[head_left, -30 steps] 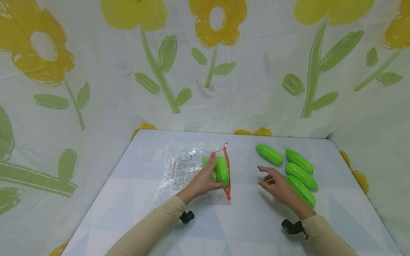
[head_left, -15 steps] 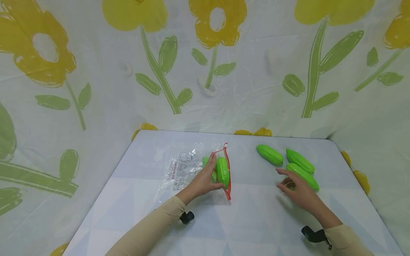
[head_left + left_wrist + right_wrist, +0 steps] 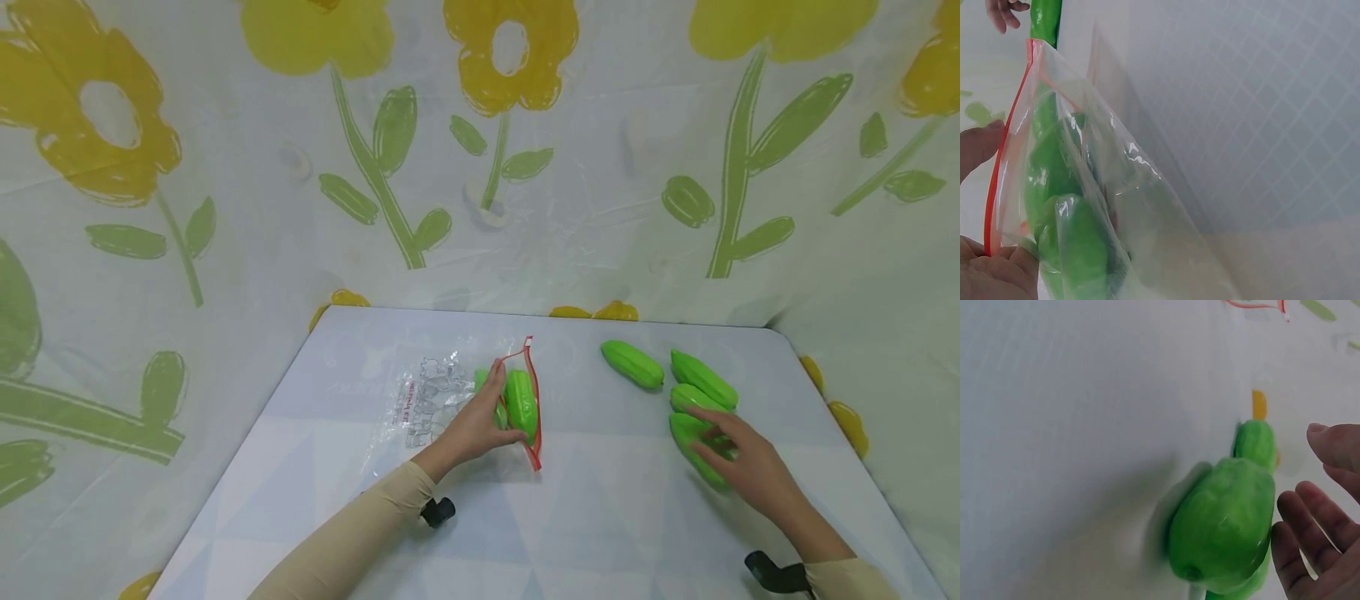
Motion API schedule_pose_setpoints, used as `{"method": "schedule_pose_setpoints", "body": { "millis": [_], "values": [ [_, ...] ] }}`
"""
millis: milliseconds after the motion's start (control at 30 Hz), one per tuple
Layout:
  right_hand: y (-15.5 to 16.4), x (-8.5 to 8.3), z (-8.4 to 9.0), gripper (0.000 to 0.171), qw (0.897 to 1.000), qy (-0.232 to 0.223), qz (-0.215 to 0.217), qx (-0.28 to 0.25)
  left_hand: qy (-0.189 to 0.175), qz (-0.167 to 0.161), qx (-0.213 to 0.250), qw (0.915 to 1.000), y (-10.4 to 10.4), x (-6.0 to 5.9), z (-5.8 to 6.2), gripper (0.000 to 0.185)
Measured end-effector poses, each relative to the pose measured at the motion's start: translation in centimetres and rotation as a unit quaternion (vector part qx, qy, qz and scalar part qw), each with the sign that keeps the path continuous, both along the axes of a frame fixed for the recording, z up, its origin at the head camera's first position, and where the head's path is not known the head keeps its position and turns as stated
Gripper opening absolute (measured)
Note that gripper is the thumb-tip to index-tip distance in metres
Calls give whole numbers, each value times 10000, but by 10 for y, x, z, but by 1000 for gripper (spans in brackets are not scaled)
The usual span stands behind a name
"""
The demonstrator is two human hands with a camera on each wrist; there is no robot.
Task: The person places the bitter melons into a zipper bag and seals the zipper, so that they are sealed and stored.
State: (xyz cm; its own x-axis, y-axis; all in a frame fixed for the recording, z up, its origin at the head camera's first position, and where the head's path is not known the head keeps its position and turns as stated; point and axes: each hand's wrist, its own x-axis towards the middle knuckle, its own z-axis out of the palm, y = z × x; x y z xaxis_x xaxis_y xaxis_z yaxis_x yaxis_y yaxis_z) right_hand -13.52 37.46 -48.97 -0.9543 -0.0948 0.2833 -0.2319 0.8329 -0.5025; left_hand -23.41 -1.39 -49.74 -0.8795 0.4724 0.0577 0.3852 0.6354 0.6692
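My left hand (image 3: 472, 425) holds the mouth of a clear zip bag (image 3: 438, 404) with a red closure; thumb and fingers are spread along the opening. Inside lie green, elongated, ridged toy vegetables (image 3: 522, 406), which the left wrist view also shows through the plastic (image 3: 1072, 244). My right hand (image 3: 753, 467) is above the nearest loose green vegetable (image 3: 686, 437), partly covering it. The right wrist view shows its fingers loosely bent beside a green vegetable (image 3: 1225, 525), with no grip visible; whether they touch is unclear.
Other loose green vegetables lie behind the right hand: one on its own (image 3: 632, 364) and two side by side, the farther one (image 3: 703, 379) near the table's right side. A flower-printed curtain (image 3: 585, 208) stands around the white table (image 3: 592, 517).
My right hand has moved right and slightly towards me, from beside the loose vegetables to over the nearest one. The left hand and the bag have stayed put.
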Motion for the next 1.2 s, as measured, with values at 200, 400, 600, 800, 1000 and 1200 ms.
{"method": "schedule_pose_setpoints", "body": {
  "millis": [200, 400, 600, 800, 1000, 1200],
  "values": [
    [12, 8, 0, 51, 9997, 47, -109, 202, -54, 32, 70, 10000, 1, 0, 1, 117],
    [21, 12, 0, 49, 9994, -76, -148, 306, -58, 46, 53, 10000, 0, 0, 0, 116],
    [24, 13, -2, 51, 9982, -473, -152, 336, 3, 12, 91, 10000, 0, 0, -1, 115],
    [26, 12, -6, 54, 9944, -1033, -122, 161, 49, 30, 148, 9999, 0, -1, -2, 113],
    [22, 12, -10, 54, 9944, -1046, -134, 63, 10, 92, 202, 9998, -1, -1, -2, 112],
    [16, 9, -15, 53, 9958, -900, -141, -39, -3, 105, 214, 9997, -2, -3, -4, 113]
  ]
}}
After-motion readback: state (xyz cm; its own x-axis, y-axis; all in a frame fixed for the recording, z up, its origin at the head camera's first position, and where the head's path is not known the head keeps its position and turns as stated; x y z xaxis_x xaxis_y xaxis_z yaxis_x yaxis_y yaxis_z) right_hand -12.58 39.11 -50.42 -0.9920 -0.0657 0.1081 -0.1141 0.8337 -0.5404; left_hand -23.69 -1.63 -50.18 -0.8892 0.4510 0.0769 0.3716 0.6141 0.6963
